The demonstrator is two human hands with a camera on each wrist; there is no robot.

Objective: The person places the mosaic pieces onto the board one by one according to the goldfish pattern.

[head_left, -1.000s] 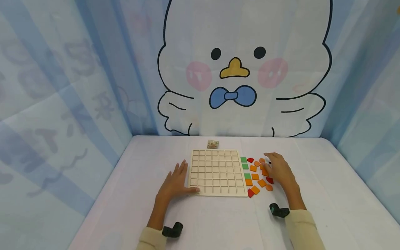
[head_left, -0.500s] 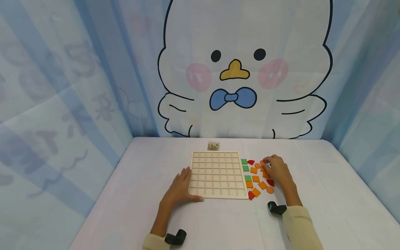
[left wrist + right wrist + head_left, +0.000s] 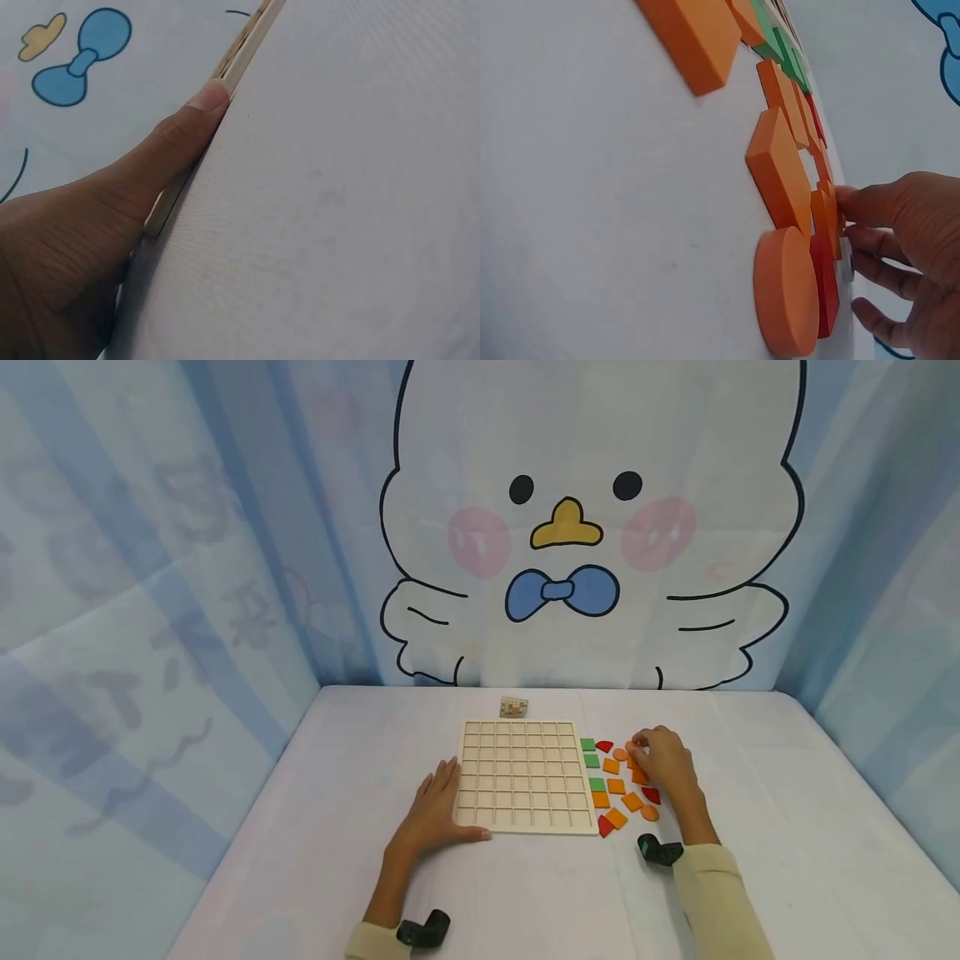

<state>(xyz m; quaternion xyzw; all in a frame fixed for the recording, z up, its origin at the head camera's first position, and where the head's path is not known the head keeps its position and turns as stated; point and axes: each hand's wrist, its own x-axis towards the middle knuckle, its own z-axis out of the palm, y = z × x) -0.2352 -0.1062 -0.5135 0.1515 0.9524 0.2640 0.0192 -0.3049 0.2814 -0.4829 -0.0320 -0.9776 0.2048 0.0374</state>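
Observation:
A pale wooden grid board lies flat on the white table, its square cells bare. My left hand rests against it, fingers extended along the left edge; its thumb lies along the front edge in the left wrist view. Right of the board, my right hand reaches the far side of a group of coloured pieces. Thumb and index finger pinch an orange piece there, mostly covered by the fingertips. In the right wrist view, the remaining fingers of this hand curl beyond the pieces.
Loose orange squares, an orange disc, red pieces and green tiles lie close together beside the board. Behind the board is a small patterned piece. A printed curtain hangs past the table's far edge.
My right hand's spread thumb and index finger have come together on an orange piece. My left hand has shifted slightly right and nearer, its thumb moving from the board's corner onto the front edge.

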